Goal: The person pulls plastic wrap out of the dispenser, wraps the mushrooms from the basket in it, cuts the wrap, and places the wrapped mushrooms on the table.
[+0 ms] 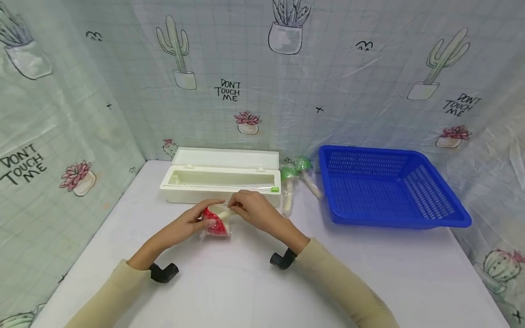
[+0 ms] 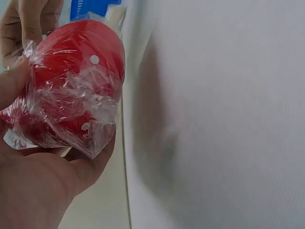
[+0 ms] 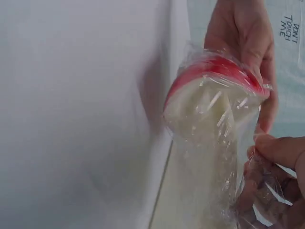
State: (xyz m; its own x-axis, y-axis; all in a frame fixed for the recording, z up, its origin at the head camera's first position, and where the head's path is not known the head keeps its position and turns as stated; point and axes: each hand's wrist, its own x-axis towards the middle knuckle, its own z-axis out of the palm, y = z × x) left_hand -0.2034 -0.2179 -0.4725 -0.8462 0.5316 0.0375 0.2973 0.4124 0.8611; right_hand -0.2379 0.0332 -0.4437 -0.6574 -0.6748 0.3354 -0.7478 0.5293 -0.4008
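Observation:
A toy mushroom [image 1: 218, 222] with a white-spotted red cap and a pale stem is wrapped in clear plastic. My left hand [image 1: 193, 219] grips it by the cap, its thumb on the near side. In the left wrist view the red cap [image 2: 78, 71] fills much of the left side, with crinkled film over it. My right hand [image 1: 255, 208] pinches the clear wrapping beside the stem end. The right wrist view shows the pale underside [image 3: 200, 102] of the cap and the loose film [image 3: 259, 179] between the right fingers.
Behind the hands stands a long white box [image 1: 180, 197], its lid [image 1: 225, 158] raised; clear film and a green piece [image 1: 275, 189] lie at its front. Two wrapped green-capped mushrooms [image 1: 289, 172] lie to its right. Farther right sits a blue basket [image 1: 393, 223]. Patterned cloth walls surround the table.

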